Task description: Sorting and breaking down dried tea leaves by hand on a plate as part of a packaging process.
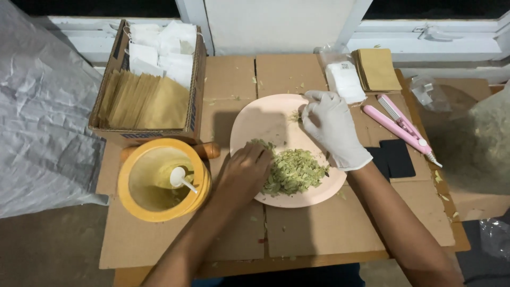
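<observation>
Our bare left hand [245,169] presses curled fingers into the green leaf pile [292,171] on the pink plate [260,119]; our gloved right hand [332,127] pinches a few bits near the far rim. We judge a careless sweep could scatter leaves onto the tabletop [319,228].

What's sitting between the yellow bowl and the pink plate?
In the head view, only the person's bare left hand and forearm cross the gap between the yellow bowl and the pink plate; beneath lies plain cardboard.
</observation>
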